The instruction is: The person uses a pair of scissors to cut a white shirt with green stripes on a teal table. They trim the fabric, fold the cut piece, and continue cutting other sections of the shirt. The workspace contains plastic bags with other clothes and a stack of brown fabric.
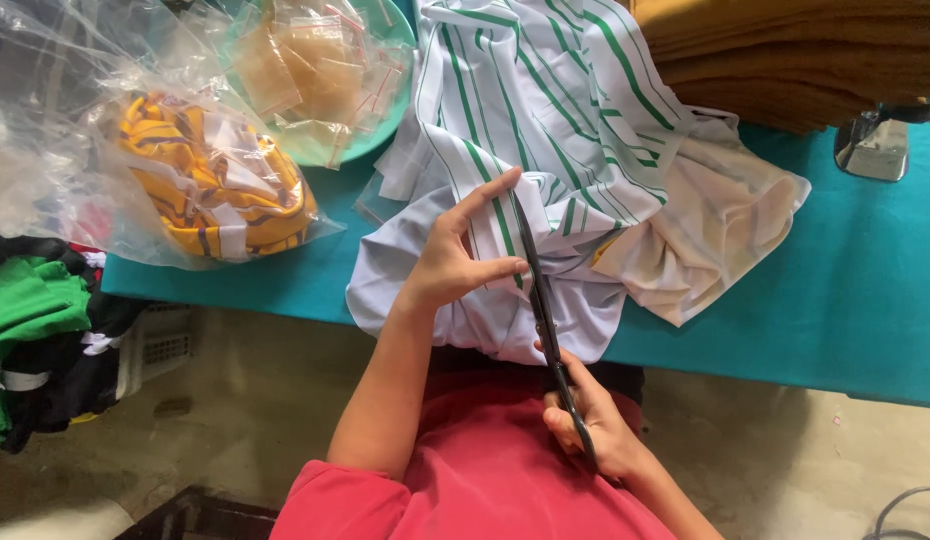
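My left hand (455,255) pinches a fold of white cloth with green stripes (545,110) that hangs over the near edge of the teal table (845,300). In my right hand (595,425), low by my red shirt, are the handles of black scissors (538,300). Their long blades point up and away, lying against the cloth right beside my left thumb and forefinger. Whether the blades are apart or together I cannot make out.
A clear plastic bag with yellow striped garments (220,180) lies at the left. A green bowl of small plastic bags (315,70) sits behind it. Beige cloth (715,230) lies right of the stripes, brown fabric (805,60) is stacked behind. Green and black clothes (35,320) are heaped on the floor.
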